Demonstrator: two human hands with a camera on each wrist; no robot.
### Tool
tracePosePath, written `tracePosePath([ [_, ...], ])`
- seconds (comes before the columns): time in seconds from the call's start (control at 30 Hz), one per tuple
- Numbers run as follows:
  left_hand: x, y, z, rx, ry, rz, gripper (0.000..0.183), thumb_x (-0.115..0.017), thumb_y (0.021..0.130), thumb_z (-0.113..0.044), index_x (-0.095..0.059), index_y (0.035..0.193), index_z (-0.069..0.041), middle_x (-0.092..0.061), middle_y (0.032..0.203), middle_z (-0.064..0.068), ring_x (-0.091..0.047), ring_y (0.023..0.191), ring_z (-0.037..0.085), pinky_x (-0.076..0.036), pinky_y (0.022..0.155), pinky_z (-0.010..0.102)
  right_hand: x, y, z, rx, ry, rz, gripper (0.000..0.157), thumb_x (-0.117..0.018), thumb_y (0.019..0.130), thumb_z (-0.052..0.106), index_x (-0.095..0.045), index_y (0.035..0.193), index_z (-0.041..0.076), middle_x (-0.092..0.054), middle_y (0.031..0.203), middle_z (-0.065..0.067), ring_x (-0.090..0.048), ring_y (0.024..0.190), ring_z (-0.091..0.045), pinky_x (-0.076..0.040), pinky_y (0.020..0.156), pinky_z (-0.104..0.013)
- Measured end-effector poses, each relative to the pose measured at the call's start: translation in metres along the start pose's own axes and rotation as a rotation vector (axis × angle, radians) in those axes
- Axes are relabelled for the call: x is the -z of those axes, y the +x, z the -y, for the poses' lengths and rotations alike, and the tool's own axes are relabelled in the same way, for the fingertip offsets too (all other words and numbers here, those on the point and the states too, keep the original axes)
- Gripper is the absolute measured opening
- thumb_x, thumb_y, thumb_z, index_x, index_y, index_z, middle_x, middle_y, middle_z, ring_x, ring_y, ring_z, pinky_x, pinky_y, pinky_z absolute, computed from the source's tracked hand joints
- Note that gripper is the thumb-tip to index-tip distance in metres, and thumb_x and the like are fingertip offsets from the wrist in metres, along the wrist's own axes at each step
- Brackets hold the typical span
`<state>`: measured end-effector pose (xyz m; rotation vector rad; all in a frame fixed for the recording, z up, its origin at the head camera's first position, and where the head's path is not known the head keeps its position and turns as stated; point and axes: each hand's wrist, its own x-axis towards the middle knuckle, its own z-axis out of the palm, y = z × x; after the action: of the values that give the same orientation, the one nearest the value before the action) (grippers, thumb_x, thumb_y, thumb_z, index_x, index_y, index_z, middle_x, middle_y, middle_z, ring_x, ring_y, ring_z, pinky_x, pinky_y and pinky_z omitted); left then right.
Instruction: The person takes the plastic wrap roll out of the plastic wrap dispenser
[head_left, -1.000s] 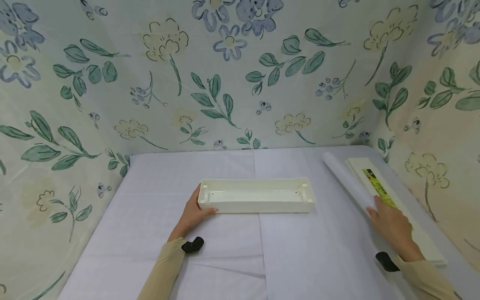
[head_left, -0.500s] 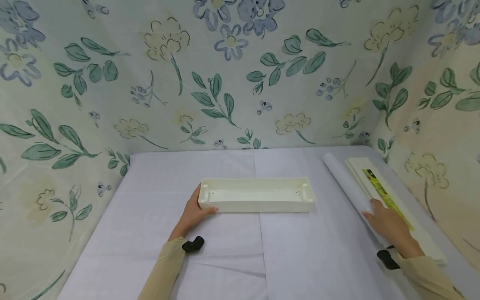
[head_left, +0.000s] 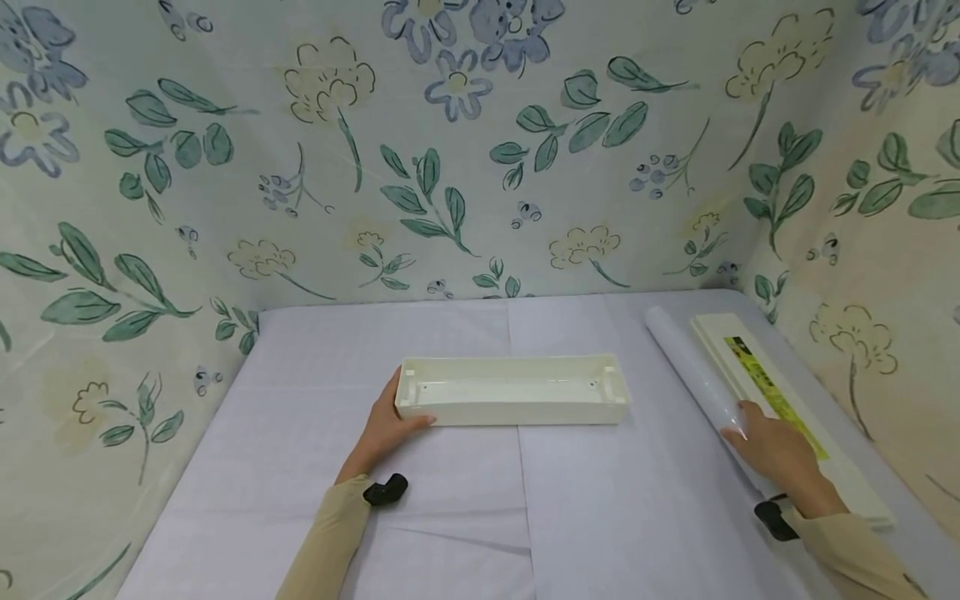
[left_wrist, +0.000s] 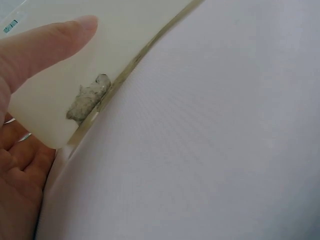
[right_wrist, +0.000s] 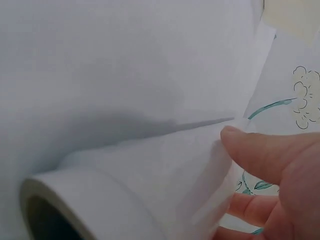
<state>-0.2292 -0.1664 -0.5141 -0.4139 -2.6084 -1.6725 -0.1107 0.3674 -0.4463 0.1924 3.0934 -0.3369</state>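
Note:
An off-white, long, shallow, open-topped box (head_left: 510, 414) lies crosswise on the white-covered table. My left hand (head_left: 386, 429) grips its left end, the thumb along the front wall and the fingers round the end. A greyish patch (left_wrist: 89, 100) marks the box wall below my thumb in the left wrist view. At the right, my right hand (head_left: 780, 450) holds a roll of clear plastic film (head_left: 693, 367) around its near part. Its hollow core end (right_wrist: 55, 215) faces the right wrist camera, while my thumb (right_wrist: 260, 155) presses on the film.
A long off-white lid-like piece (head_left: 855, 492) with a yellow-green label (head_left: 759, 375) lies beside the roll, along the table's right edge. Flower-patterned cloth (head_left: 450, 167) hangs behind and at both sides. The white tablecloth (head_left: 457, 533) has a centre crease.
My right hand has shifted slightly left along with the roll's near end, which now shows more of itself beside the wrist. The left hand and the box stay where they were.

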Motion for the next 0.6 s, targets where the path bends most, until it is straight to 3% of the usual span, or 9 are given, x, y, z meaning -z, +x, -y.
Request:
tracePosePath([
  [0.3, 0.0008, -0.0009, 0.0007, 0.001, -0.004, 0.0, 0.106, -0.083, 0.069, -0.023, -0.015, 0.151, -0.023, -0.031, 0.153, 0.008, -0.029, 0.141, 0.028, -0.023, 0.114, 0.051, 0.0048, 0.0049, -0.0032, -0.046, -0.007, 0.118, 0.074, -0.055, 0.091, 0.035, -0.028, 0.131, -0.021, -0.044, 0.114, -0.047, -0.053, 0.076, -0.036, -0.044, 0.06, -0.042],
  [0.6, 0.0005, -0.0022, -0.0017, 0.024, -0.04, 0.013, 0.106, -0.082, 0.071, -0.022, -0.013, 0.152, -0.022, -0.029, 0.154, 0.009, -0.026, 0.142, 0.03, -0.022, 0.115, 0.053, 0.0049, 0.0039, -0.0054, 0.009, 0.012, 0.082, 0.068, -0.057, 0.09, 0.027, -0.029, 0.13, -0.021, -0.041, 0.119, -0.048, -0.053, 0.095, -0.052, -0.045, 0.071, -0.052],
])
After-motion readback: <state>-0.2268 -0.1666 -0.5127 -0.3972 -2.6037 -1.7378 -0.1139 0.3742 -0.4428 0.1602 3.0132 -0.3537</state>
